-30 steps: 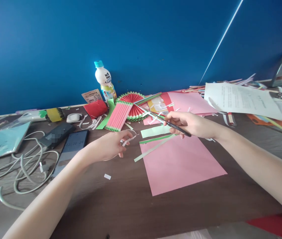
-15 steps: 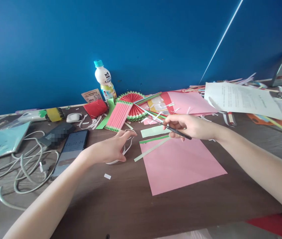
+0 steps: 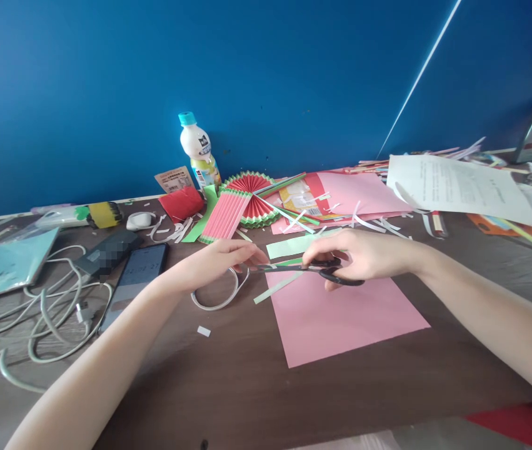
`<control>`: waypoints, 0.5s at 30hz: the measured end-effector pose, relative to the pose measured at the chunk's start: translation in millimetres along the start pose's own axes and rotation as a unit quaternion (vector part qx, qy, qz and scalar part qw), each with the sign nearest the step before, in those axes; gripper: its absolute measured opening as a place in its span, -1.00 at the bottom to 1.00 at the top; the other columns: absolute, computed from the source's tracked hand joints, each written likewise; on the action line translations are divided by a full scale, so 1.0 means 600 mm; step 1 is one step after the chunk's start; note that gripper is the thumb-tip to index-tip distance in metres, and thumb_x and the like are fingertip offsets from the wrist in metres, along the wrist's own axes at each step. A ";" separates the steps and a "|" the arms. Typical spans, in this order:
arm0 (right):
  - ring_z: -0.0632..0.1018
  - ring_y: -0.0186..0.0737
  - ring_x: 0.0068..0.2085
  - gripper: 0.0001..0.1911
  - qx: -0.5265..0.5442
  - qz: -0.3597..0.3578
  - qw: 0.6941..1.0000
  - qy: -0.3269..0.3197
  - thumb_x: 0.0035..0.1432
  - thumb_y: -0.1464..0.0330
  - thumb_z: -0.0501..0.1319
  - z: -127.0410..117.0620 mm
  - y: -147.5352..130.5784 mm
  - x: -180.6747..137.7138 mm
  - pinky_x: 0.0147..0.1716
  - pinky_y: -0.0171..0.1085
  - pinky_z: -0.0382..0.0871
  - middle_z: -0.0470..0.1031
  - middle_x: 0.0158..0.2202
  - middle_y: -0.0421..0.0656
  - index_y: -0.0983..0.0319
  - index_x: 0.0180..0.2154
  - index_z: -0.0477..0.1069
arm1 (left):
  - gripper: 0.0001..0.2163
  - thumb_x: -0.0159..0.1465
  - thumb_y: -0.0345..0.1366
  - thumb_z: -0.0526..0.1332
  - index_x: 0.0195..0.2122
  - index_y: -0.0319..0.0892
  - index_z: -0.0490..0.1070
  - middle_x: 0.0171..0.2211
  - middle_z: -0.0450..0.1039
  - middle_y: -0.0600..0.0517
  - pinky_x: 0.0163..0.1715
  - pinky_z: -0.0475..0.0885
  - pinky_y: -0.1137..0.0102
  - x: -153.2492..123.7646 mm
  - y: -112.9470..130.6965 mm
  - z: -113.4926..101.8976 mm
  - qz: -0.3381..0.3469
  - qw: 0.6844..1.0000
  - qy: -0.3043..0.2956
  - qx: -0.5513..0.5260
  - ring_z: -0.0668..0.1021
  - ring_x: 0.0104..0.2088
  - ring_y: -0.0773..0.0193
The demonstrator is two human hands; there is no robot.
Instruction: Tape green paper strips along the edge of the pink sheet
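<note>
Black-handled scissors (image 3: 294, 268) with slim metal blades were clamped in the curled fingers of the right hand (image 3: 364, 253), above a pink sheet (image 3: 345, 325) and pointing toward the left hand (image 3: 221, 259). Half a second earlier, they angled toward a paper fan (image 3: 249, 190). Whether the left fingers pinched the white loop (image 3: 214, 308) below could not be told. A teal-capped bottle (image 3: 204, 153) stood behind, contents hidden by its wrapper.
</note>
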State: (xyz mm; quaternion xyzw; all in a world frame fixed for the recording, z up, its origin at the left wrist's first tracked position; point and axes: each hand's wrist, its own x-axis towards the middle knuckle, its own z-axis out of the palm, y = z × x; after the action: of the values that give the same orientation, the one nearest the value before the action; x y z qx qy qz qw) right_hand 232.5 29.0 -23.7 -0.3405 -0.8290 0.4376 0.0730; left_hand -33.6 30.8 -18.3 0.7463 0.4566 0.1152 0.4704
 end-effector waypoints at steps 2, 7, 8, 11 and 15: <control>0.48 -0.36 -0.42 -0.73 -0.007 -0.009 1.000 -0.006 0.04 0.43 0.11 0.001 -0.003 0.001 -0.45 -0.39 0.28 0.29 -0.41 -0.22 0.16 -0.17 0.40 | -0.66 0.24 -0.06 0.01 -0.30 -0.19 0.45 -0.25 0.49 -0.01 -0.21 0.34 0.40 0.000 0.000 0.004 0.000 1.000 -0.017 0.007 0.48 -0.23 0.25; 0.46 -0.35 -0.40 -0.70 -0.026 -0.026 0.999 -0.011 0.02 0.44 0.09 0.000 -0.001 0.002 -0.43 -0.37 0.33 0.31 -0.40 -0.21 0.17 -0.17 0.41 | -0.77 0.17 -0.11 0.12 -0.40 -0.18 0.40 -0.41 0.45 0.08 -0.30 0.30 0.45 -0.001 0.000 0.003 0.003 0.998 -0.040 0.045 0.44 -0.35 0.30; 0.46 -0.34 -0.39 -0.71 -0.030 -0.019 0.999 -0.014 0.02 0.43 0.09 -0.001 0.000 0.002 -0.43 -0.36 0.32 0.32 -0.40 -0.20 0.16 -0.18 0.42 | -0.78 0.16 -0.13 0.12 -0.41 -0.17 0.40 -0.42 0.44 0.10 -0.32 0.29 0.46 -0.002 0.001 0.003 0.006 0.998 -0.035 0.053 0.43 -0.36 0.32; 0.49 -0.33 -0.41 -0.75 -0.026 0.029 0.998 -0.043 0.02 0.40 0.11 -0.008 0.004 0.000 -0.47 -0.37 0.29 0.33 -0.41 -0.22 0.15 -0.21 0.41 | -0.81 0.17 -0.16 0.12 -0.43 -0.17 0.39 -0.45 0.42 0.11 -0.35 0.28 0.47 -0.002 0.004 0.004 0.012 0.997 -0.016 0.068 0.41 -0.40 0.34; 0.49 -0.29 -0.39 -0.73 -0.032 0.073 0.995 -0.064 -0.01 0.36 0.17 -0.024 0.014 -0.010 -0.48 -0.36 0.25 0.40 -0.39 -0.21 0.14 -0.20 0.44 | -0.81 0.17 -0.17 0.12 -0.44 -0.17 0.37 -0.45 0.41 0.10 -0.34 0.29 0.47 -0.005 0.008 0.001 0.021 0.997 0.040 0.060 0.42 -0.40 0.34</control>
State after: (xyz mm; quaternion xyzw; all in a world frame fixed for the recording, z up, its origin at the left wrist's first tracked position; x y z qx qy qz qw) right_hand 247.3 38.5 -20.5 -0.3737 -0.8184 0.4359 -0.0235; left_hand -32.1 27.6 -14.0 0.7775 0.4654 0.1269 0.4035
